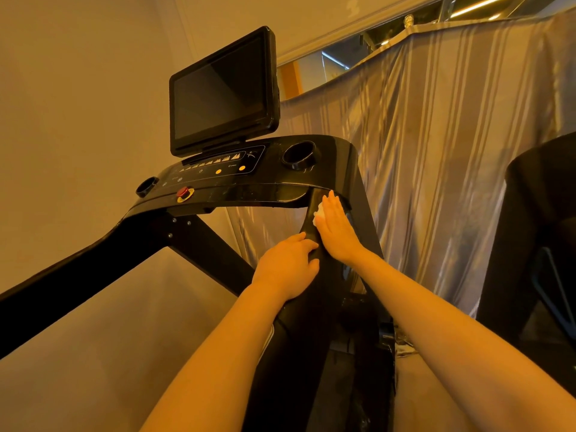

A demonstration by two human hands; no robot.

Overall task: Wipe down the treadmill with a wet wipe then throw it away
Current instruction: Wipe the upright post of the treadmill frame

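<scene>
Wiping is underway: the right hand (335,227), fingers straight, presses the wipe (318,214) on the handrail (307,232). The left hand (288,266) seemingly grips the rail. Next, slide the wipe downward.

Wall (78,88): plain, warm amber cast | Curtain (436,151): grey, striped, hung in folds at right | Mirror strip (336,63): above curtain, reflecting ceiling light bars (477,6) | Floor (93,369): plain, light
</scene>
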